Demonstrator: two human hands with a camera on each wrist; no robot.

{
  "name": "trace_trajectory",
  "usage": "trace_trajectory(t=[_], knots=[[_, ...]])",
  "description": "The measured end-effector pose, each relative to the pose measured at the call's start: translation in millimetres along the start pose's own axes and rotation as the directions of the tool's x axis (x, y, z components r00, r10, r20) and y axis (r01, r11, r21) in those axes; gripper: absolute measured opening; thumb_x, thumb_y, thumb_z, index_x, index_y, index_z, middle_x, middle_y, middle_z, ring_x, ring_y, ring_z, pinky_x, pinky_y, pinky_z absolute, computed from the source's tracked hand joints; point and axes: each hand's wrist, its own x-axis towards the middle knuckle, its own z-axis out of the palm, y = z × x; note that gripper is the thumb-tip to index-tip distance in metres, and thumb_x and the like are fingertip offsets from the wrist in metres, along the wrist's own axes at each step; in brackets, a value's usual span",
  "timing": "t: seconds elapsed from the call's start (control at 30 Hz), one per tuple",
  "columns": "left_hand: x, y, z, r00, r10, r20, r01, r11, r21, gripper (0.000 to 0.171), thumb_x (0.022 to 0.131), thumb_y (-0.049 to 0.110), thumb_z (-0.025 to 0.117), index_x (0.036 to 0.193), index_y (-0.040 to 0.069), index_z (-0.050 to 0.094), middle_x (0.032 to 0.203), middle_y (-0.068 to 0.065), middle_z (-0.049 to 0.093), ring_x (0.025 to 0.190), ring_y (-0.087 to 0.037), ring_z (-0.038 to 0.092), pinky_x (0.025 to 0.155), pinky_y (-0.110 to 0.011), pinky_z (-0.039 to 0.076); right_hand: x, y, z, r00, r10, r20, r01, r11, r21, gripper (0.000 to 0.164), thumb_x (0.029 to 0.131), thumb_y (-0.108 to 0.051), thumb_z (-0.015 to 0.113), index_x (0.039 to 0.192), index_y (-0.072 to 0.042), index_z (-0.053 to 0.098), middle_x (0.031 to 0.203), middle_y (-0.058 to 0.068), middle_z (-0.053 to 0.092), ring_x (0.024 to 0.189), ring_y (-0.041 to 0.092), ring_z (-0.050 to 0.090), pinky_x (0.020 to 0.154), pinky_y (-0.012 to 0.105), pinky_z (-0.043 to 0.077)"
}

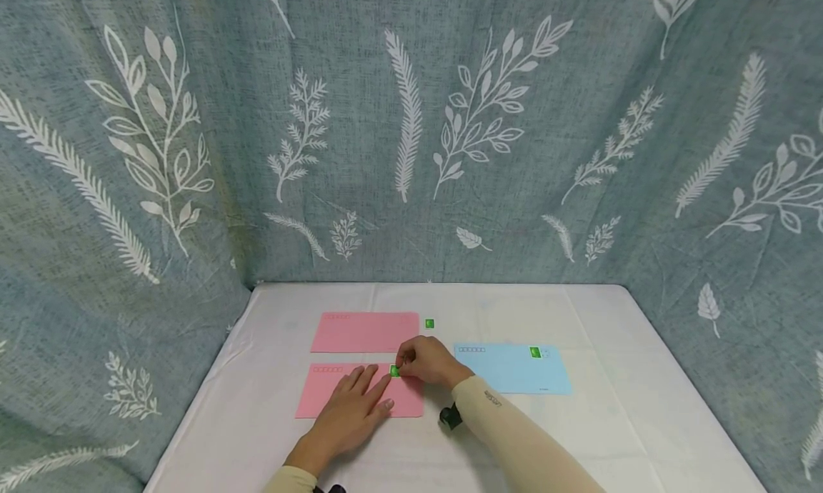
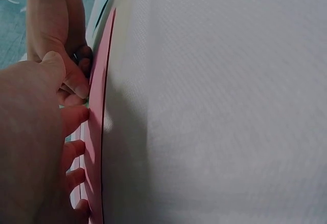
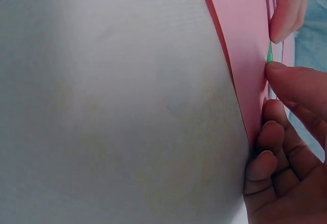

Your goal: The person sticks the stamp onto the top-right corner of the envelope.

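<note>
- Left hand (image 1: 350, 411): fingers spread on the near pink envelope (image 1: 408, 401).
- Right hand (image 1: 429, 361): pinching a green stamp (image 1: 394, 371) at that envelope's upper right, just beside the left index fingertip.
- Right of the right hand: blue envelope (image 1: 514, 371), lower-left corner hidden by the sleeve (image 1: 514, 429).
- Beyond both hands: far pink envelope (image 1: 366, 332), loose stamp (image 1: 429, 324) beside it.

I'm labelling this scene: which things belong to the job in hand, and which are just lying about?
In the job, it seems:
green stamp, at the right hand
near pink envelope, under the left hand

Apparently just lying about:
far pink envelope
loose stamp beside it
blue envelope, bearing another stamp
</note>
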Motion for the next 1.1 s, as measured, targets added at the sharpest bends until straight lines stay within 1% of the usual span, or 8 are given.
trace_trajectory(t=[0.3,0.43,0.6,0.73,0.9,1.1], knots=[[0.7,-1.7,0.2,1.000,0.004,0.006,-0.004,1.000,-0.006,0.061,0.114,0.048,0.049,0.163,0.011,0.051,0.170,-0.023,0.039,0.158,-0.048,0.028,0.126,-0.067,0.020,3,3,0,1.000,0.011,0.005,-0.011,1.000,0.006,0.017,0.097,-0.012,0.084,0.086,-0.022,0.075,0.078,-0.007,0.064,0.075,0.010,0.057,0.069,0.027,0.049],[1.4,-3.6,1.7,1.000,0.002,0.004,-0.002,1.000,-0.015,0.062,0.115,0.051,0.048,0.163,0.012,0.052,0.170,-0.022,0.038,0.158,-0.048,0.028,0.126,-0.067,0.021,3,3,-1,1.000,0.024,0.017,-0.025,1.000,0.015,0.014,0.097,-0.012,0.083,0.088,-0.020,0.077,0.079,-0.007,0.064,0.076,0.010,0.057,0.068,0.026,0.049],[2.3,-4.1,2.0,1.000,0.004,-0.008,-0.004,1.000,-0.026,0.063,0.114,0.053,0.047,0.162,0.011,0.053,0.169,-0.022,0.039,0.158,-0.048,0.028,0.125,-0.068,0.021,4,4,-2,1.000,0.022,0.020,-0.022,1.000,0.023,0.010,0.097,-0.010,0.082,0.090,-0.016,0.079,0.080,-0.006,0.064,0.076,0.011,0.057,0.068,0.027,0.049],[4.8,-0.9,0.6,1.000,0.001,-0.009,-0.001,1.000,-0.025,0.063,0.115,0.051,0.047,0.161,0.010,0.053,0.169,-0.023,0.040,0.158,-0.049,0.029,0.125,-0.069,0.021,7,7,-4,1.000,0.017,0.026,-0.018,0.999,0.029,0.010,0.096,-0.009,0.082,0.090,-0.016,0.079,0.080,-0.006,0.065,0.076,0.011,0.057,0.068,0.027,0.048],[7.1,4.5,-3.1,1.000,-0.021,0.005,0.021,1.000,-0.019,0.062,0.115,0.049,0.048,0.162,0.010,0.052,0.169,-0.023,0.039,0.158,-0.048,0.028,0.126,-0.068,0.020,9,10,-7,1.000,0.006,0.031,-0.007,1.000,0.023,0.011,0.097,-0.009,0.082,0.090,-0.017,0.079,0.080,-0.006,0.065,0.076,0.010,0.057,0.069,0.027,0.048],[9.5,10.0,-7.6,1.000,-0.027,0.011,0.027,0.999,-0.044,0.065,0.115,0.053,0.045,0.162,0.010,0.052,0.169,-0.024,0.039,0.157,-0.049,0.028,0.125,-0.069,0.020,11,10,-12,0.999,0.001,0.032,-0.003,0.998,0.056,0.015,0.098,-0.012,0.082,0.087,-0.021,0.076,0.081,-0.007,0.065,0.074,0.010,0.057,0.067,0.028,0.049]])
